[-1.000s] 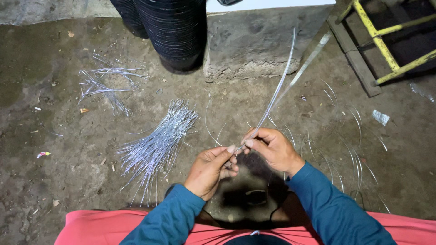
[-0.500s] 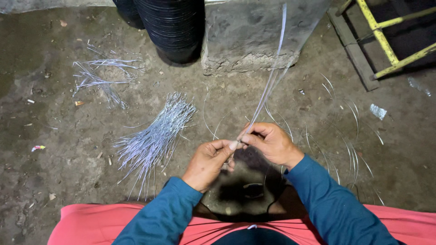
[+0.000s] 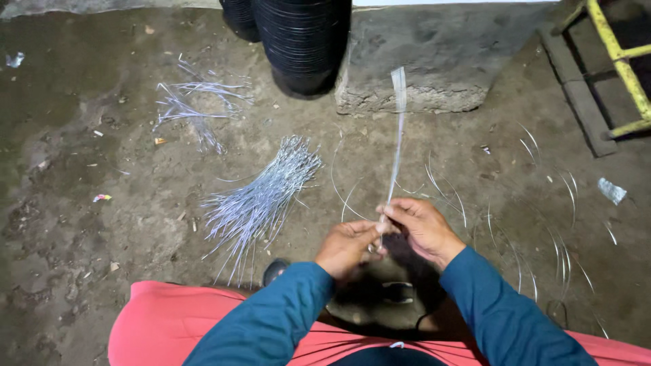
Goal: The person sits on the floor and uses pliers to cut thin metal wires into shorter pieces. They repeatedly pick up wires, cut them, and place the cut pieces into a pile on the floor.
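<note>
Left hand (image 3: 347, 247) and right hand (image 3: 422, 227) together at lower centre of the frame, fingertips meeting, both pinched narrow on the bottom end of a thin bundle of straight silver wires (image 3: 395, 142). Bundle upright from the pinch, rising to upper centre, its top blurred against the grey concrete block (image 3: 441, 57). Teal long sleeves (image 3: 502, 318) on both arms, running down to the bottom edge over a pink-red cloth (image 3: 176, 325) across the lap.

Left of the hands, at centre of the frame, a fanned pile of cut silver wire lengths (image 3: 261, 200) flat on the dirty concrete floor (image 3: 81, 224), near the left hand but apart from it. Farther off at upper left, a smaller loose scatter of silver wires (image 3: 193, 105). Right of the hands, curved loops of thin wire (image 3: 542, 217) spread over the floor toward the right edge.

At top centre, a tall stack of black plastic pots (image 3: 302, 41), just beside the block. At upper right corner, a yellow metal frame (image 3: 620, 61) on a dark wooden plank (image 3: 576, 95). Below the hands, a dark round object, too shadowed to tell.
</note>
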